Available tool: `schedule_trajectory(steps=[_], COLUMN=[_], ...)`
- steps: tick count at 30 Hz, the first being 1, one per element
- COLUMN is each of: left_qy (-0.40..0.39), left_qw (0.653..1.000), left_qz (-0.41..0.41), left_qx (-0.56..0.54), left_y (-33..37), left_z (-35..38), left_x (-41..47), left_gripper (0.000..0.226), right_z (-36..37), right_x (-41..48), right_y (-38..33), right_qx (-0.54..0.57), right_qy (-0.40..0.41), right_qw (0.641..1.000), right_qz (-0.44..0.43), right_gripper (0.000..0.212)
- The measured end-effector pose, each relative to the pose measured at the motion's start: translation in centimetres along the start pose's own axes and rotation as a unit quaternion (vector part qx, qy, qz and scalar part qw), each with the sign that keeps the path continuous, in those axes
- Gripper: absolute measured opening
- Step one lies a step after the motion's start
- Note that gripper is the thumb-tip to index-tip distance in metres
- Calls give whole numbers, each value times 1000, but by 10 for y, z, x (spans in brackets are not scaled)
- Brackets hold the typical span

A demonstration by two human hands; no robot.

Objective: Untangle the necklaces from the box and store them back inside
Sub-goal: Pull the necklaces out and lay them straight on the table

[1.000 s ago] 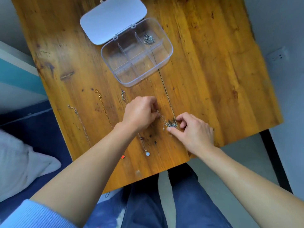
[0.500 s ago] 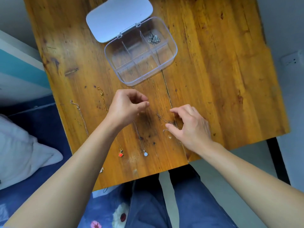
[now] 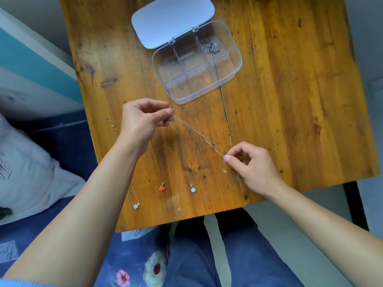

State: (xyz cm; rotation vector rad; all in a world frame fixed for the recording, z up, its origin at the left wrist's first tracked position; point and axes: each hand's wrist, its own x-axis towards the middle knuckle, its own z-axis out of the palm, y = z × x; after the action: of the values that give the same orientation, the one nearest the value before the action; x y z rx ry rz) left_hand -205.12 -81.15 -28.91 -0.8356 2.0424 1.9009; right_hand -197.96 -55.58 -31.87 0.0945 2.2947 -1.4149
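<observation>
A thin gold chain necklace point(image 3: 198, 131) is stretched taut above the wooden table point(image 3: 290, 100) between my two hands. My left hand point(image 3: 143, 121) pinches its upper end; my right hand point(image 3: 250, 165) pinches its lower end near the table's front. Flat on the wood lie three necklaces: one with a red pendant point(image 3: 162, 188), one with a white pendant point(image 3: 193, 189), one with a small flower charm point(image 3: 136, 205). The clear compartment box point(image 3: 234, 73) stands open behind, lid point(image 3: 173, 19) flat back, with a silver chain point(image 3: 212, 47) bunched in its far right compartment.
The table's front edge runs just behind my legs. A bed with a blue floral cover point(image 3: 68, 154) and a white pillow point(image 3: 27, 172) lies to the left. A dark table leg point(image 3: 354, 206) stands at the right.
The tangled bundle between my hands has come apart. My left hand rose and moved back-left, my right hand drew to the right, and the gold chain now runs taut between them.
</observation>
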Motion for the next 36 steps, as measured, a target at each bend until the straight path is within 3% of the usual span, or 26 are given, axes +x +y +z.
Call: schedule_trajectory(steps=[7, 13, 19, 23, 27, 33, 36], left_qy=[43, 102, 110, 109, 120, 196, 177], left_qw=[998, 993, 981, 976, 979, 976, 981], left_qz=[-45, -24, 50, 79, 69, 60, 58], left_qx=[-21, 54, 154, 169, 152, 67, 50], left_y=[-15, -29, -34, -31, -28, -15, -2], left_z=[44, 71, 79, 80, 71, 38, 35], left_x=[2, 7, 9, 8, 4, 7, 26], left_gripper=[12, 13, 7, 5, 7, 14, 16], right_z=[-5, 25, 51, 56, 37, -38, -56], right_x=[-48, -74, -74, -66, -59, 33, 109], right_y=[18, 24, 28, 25, 14, -44, -93], right_qx=[26, -29, -50, -88, -122, -189, -241], right_qy=[34, 102, 68, 42, 2, 78, 118], right_qw=[995, 993, 992, 991, 987, 979, 959], right_qz=[89, 61, 94, 93, 103, -5, -88], right_gripper=[12, 7, 6, 4, 17, 13, 14])
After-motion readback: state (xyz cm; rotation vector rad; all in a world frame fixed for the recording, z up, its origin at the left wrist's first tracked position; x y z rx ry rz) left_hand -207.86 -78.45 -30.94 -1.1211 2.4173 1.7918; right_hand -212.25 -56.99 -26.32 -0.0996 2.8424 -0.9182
